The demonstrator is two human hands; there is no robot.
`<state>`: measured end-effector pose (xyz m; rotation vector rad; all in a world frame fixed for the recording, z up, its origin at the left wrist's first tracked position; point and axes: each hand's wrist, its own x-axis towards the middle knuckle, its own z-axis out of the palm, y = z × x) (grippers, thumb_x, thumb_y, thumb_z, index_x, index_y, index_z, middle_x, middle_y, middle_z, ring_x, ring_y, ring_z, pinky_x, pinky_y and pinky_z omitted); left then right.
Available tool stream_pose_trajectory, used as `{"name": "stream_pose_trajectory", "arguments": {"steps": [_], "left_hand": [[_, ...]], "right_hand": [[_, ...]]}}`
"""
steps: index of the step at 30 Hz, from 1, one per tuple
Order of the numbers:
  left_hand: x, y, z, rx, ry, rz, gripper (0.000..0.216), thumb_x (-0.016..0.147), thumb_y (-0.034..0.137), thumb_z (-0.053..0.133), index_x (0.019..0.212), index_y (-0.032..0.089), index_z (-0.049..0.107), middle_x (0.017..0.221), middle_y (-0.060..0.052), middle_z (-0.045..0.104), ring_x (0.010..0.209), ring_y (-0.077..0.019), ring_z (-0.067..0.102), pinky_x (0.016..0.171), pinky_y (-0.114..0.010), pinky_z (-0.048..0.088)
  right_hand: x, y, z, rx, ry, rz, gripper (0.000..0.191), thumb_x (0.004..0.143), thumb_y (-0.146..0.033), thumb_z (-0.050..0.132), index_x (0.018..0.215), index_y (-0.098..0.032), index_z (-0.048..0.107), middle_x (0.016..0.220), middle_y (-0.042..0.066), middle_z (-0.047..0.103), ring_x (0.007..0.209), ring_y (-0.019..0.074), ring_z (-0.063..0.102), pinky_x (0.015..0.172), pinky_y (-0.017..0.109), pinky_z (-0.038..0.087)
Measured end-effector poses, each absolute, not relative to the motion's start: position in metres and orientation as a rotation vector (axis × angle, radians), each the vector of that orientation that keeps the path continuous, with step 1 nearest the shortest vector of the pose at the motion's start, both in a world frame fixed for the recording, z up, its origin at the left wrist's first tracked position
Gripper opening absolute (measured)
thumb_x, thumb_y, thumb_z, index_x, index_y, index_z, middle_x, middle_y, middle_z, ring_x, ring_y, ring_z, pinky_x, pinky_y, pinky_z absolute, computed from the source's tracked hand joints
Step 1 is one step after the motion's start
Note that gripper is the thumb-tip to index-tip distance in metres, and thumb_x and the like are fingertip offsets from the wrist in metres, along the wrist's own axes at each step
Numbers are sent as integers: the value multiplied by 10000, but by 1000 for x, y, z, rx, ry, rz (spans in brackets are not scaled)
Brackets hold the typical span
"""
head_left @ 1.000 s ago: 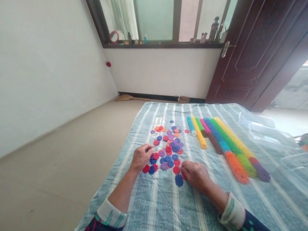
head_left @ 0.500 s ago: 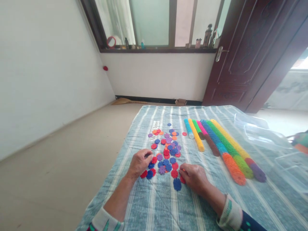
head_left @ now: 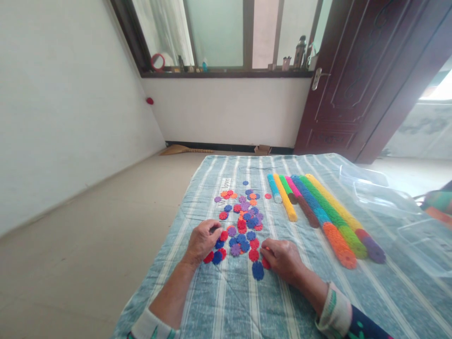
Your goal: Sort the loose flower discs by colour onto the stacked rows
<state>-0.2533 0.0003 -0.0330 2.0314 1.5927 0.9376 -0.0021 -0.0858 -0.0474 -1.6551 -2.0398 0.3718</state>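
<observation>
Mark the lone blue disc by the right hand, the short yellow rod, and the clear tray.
blue disc point(head_left: 257, 270): head view, centre of its face.
short yellow rod point(head_left: 284, 198): head view, mid-length.
clear tray point(head_left: 383, 198): head view, bare transparent wall.

White walls point(head_left: 70, 117), beige floor point(head_left: 88, 235), dark-framed window point(head_left: 215, 33) up top, dark wooden door point(head_left: 353, 70) right. Daylight through frosted glass.

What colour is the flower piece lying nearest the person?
Dark blue. The flower piece shows best in the head view, just beside the right hand.
</observation>
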Motion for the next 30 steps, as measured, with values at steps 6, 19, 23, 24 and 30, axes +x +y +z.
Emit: {"name": "stream_pose_trajectory", "arguments": {"steps": [6, 19, 23, 24, 30], "left_hand": [[-255, 3, -36, 2038, 1588, 924, 211, 735, 346, 569, 810, 203, 705, 840, -33, 734, 742, -174, 658, 706, -283, 542], [-256, 5, -35, 2074, 1601, 952, 194, 744, 353, 562, 779, 219, 697, 823, -16, 739, 772, -181, 676, 733, -274, 546], [-258, 8, -37, 2078, 1597, 959, 192, 737, 357, 571, 784, 219, 696, 820, -20, 737, 766, -185, 678, 698, -268, 546], [-258, 8, -37, 2082, 1596, 960, 190, 738, 356, 570, 782, 220, 695, 815, -20, 735, 764, -184, 677, 697, -267, 545], [-257, 6, -37, 2098, 1616, 948, 186, 749, 346, 557, 780, 219, 689, 808, -22, 728, 758, -183, 673, 712, -277, 543]], "right_hand": [[0, -84, -53, -1625, -2032, 366, 246, 891, -212, 527, 666, -204, 625, 609, -15, 677, 604, 127, 643, 596, 212, 343], [-3, -81, -55, -1552, -1988, 358, 241, 849, -149, 556, 612, -192, 573, 577, -24, 675, 559, 113, 628, 570, 210, 323], [-2, -80, -55, -1518, -1982, 357, 228, 839, -144, 553, 617, -193, 568, 580, -26, 676, 552, 114, 621, 566, 218, 320], [-2, -79, -56, -1509, -1983, 360, 225, 839, -144, 552, 620, -194, 565, 581, -26, 677, 551, 114, 619, 566, 220, 320], [0, -80, -59, -1471, -2000, 374, 222, 839, -138, 548, 624, -192, 548, 591, -25, 674, 546, 106, 602, 568, 222, 308]]}}
